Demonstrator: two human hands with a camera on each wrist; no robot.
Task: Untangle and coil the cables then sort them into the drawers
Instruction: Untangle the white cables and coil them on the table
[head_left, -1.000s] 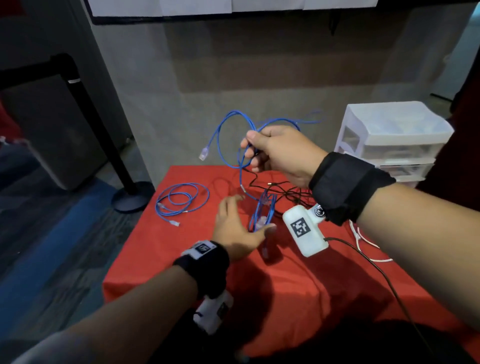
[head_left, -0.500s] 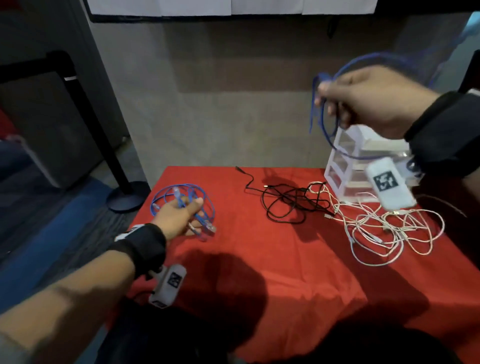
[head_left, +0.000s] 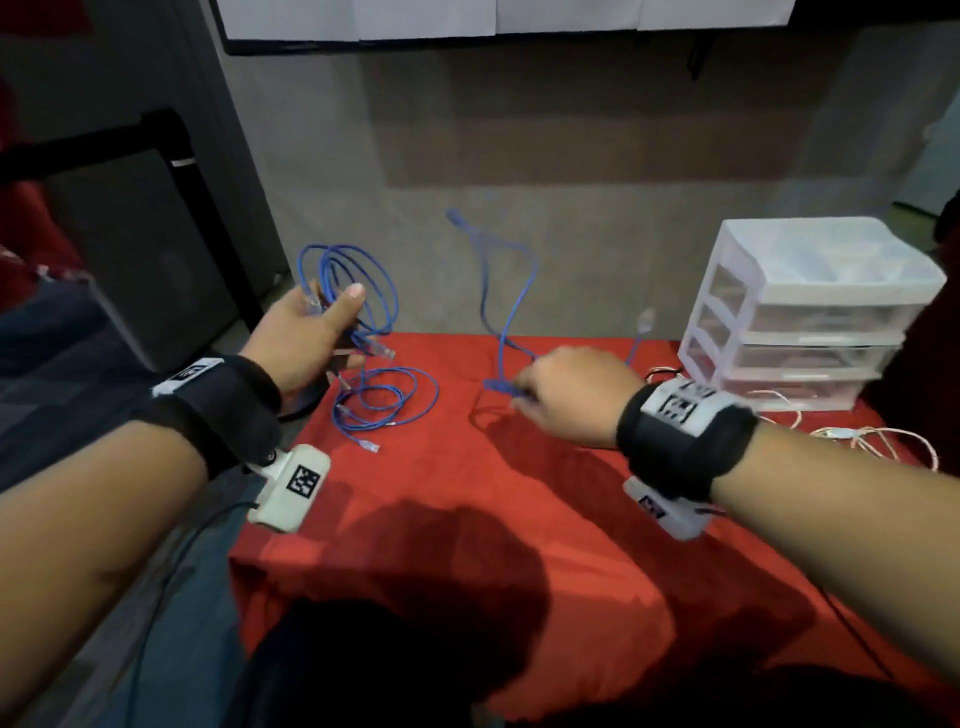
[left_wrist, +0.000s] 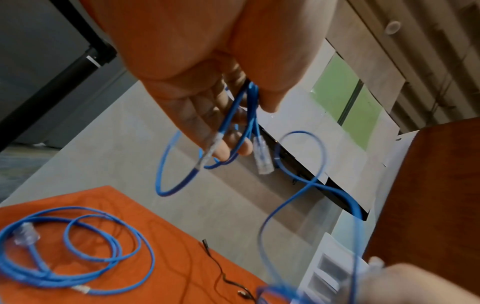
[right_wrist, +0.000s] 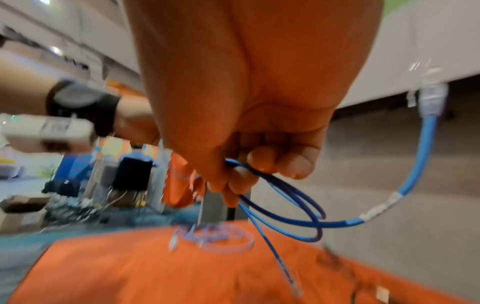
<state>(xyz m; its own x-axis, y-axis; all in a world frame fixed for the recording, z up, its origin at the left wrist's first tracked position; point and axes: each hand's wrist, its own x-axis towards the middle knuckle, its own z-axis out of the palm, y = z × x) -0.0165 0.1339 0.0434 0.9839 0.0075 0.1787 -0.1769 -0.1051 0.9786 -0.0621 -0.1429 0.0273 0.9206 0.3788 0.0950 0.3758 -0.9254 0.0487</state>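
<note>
My left hand is raised over the table's left edge and grips a blue coiled cable; in the left wrist view its fingers hold the strands and a clear plug dangles. A second blue coil lies on the red cloth below. Low over the middle of the table, my right hand grips a third blue cable that whips upward, blurred. The right wrist view shows its fingers curled round several loops. The white drawer unit stands at the right, drawers closed.
A tangle of white cables lies in front of the drawer unit. A black cable lies on the red cloth near the far edge. A black post stands beyond the table's left corner.
My right hand has dropped from high on the right to the middle of the table, its blue cable with it. My left hand has lifted its coil above the one on the cloth.
</note>
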